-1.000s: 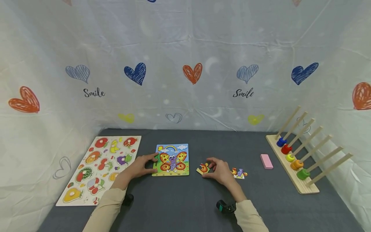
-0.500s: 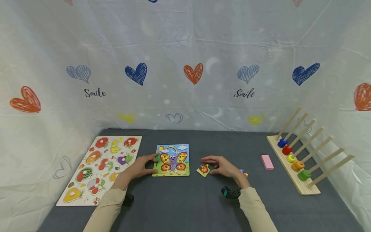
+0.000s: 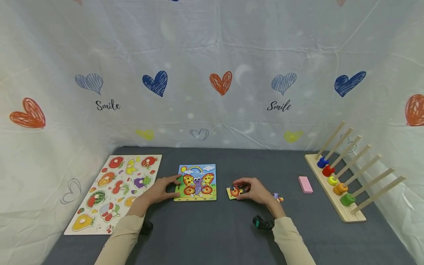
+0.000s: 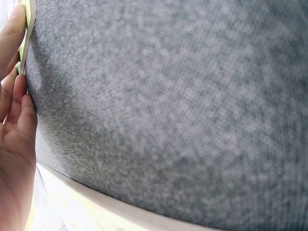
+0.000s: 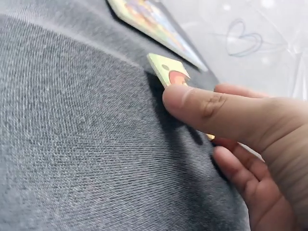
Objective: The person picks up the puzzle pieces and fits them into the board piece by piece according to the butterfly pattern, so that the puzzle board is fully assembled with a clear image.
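A square butterfly jigsaw puzzle [image 3: 197, 184] lies on the dark table at centre. At its left side my left hand [image 3: 164, 189] holds the edge, thumb near the lower corner and fingers higher up; the left wrist view catches just a strip of the board beside the fingers [image 4: 27, 115]. To the right of the board, my right hand [image 3: 253, 190] pinches a puzzle piece [image 3: 233, 192] with a red-orange swirl on yellow-green. In the right wrist view the piece [image 5: 166, 70] is tilted, its shadow on the cloth below, partly hidden by the thumb.
Another puzzle piece [image 3: 278, 197] lies behind the right wrist, partly covered. A fruit peg board [image 3: 114, 195] is at the left. On the right are a pink block [image 3: 305, 184] and a wooden peg stand [image 3: 352, 215] with coloured rings. A white curtain [image 3: 185, 48] backs the table.
The right hand spread its fingers around the piece, then closed on it again. The piece has turned and sits slightly further right. The left hand has stayed on the board.
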The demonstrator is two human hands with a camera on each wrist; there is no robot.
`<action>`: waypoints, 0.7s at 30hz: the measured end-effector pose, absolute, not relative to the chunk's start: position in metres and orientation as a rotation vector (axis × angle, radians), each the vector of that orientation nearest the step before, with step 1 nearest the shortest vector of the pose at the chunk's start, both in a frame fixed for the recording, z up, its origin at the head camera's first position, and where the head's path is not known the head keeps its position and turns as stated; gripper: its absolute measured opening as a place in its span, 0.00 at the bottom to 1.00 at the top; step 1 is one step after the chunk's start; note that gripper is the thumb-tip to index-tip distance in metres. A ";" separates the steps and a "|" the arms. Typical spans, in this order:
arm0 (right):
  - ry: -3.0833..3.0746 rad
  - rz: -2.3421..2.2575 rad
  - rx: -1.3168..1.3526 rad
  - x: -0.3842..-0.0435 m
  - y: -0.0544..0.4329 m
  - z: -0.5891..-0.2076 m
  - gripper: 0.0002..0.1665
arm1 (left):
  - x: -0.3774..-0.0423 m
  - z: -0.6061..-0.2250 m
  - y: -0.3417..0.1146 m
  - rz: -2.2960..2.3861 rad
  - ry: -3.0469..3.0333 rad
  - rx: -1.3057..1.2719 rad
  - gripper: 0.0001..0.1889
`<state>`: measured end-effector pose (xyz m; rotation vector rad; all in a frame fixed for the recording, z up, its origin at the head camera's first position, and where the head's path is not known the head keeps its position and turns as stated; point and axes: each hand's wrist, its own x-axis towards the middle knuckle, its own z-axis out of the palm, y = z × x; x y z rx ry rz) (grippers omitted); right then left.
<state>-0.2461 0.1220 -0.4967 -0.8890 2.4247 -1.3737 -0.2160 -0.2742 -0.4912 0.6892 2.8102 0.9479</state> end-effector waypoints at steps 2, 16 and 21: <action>2.356 -1.469 -0.831 -0.244 0.124 -0.497 0.30 | -0.216 -0.491 -0.275 0.944 2.812 0.696 0.34; 2.213 -1.832 -0.583 -0.238 0.125 -0.515 0.28 | -0.216 -0.491 -0.276 0.936 2.811 0.713 0.36; 2.294 -1.854 -0.633 -0.237 0.114 -0.513 0.26 | -0.217 -0.492 -0.275 0.936 2.813 0.708 0.35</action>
